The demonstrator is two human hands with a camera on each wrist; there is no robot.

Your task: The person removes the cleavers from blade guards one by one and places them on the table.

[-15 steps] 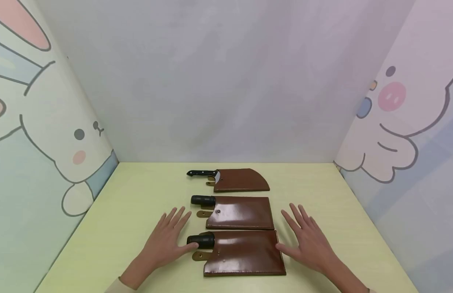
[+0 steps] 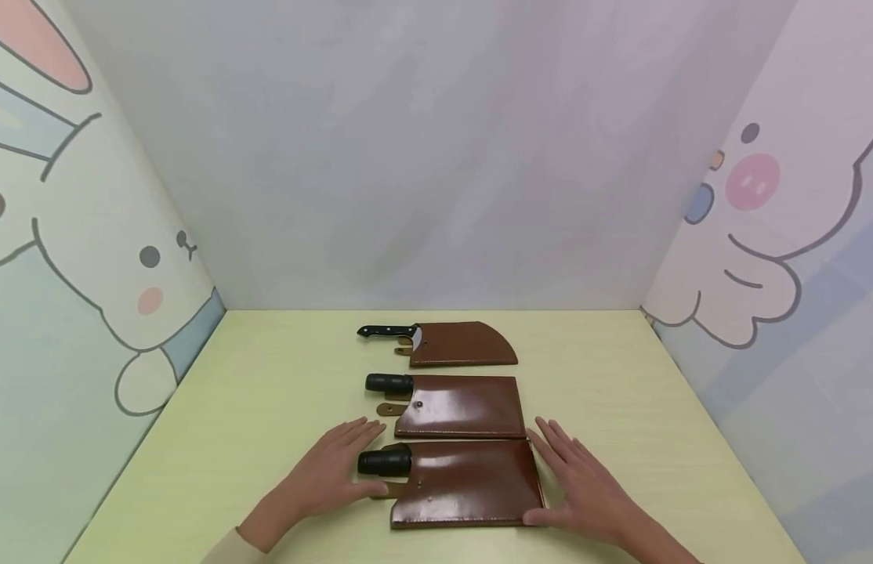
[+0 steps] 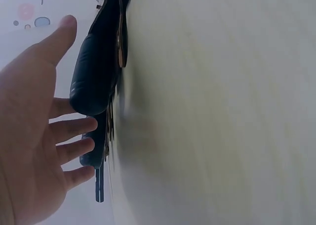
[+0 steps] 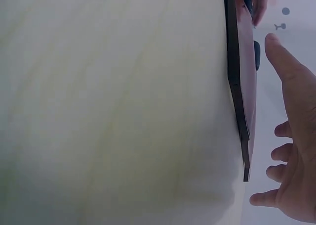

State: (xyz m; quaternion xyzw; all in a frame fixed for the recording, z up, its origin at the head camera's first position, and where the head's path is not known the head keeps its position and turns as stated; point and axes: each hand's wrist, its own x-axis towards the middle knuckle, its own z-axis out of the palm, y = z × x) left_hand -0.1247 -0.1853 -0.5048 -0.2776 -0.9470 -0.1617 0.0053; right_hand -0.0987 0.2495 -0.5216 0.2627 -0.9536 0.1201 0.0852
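Three brown sheaths with handles at their left ends lie in a column. By the black handle [image 2: 384, 462] of the nearest sheath [image 2: 472, 483] is the left hand [image 2: 324, 474], fingers extended, its thumb over the tan strap. At that sheath's right edge the right hand [image 2: 592, 493] has its fingers extended and thumb near the lower corner. The left wrist view shows the left hand [image 3: 37, 121] spread beside the dark handle [image 3: 91, 81], gripping nothing. In the right wrist view the right hand [image 4: 298, 136] is spread beside the sheath edge [image 4: 234, 71]; contact cannot be told.
Behind the nearest sheath lie a middle sheath [image 2: 465, 406] with a black handle and a far sheath [image 2: 461, 343] with a rounded end and a riveted black handle. The pale yellow table [image 2: 267, 368] meets a grey back wall [image 2: 436, 157] and side walls with cartoon animals.
Both hands have come lower beside the nearest sheath, and their fingers are less spread. The left thumb has shifted from the handle to the strap. The sheaths keep their arrangement.
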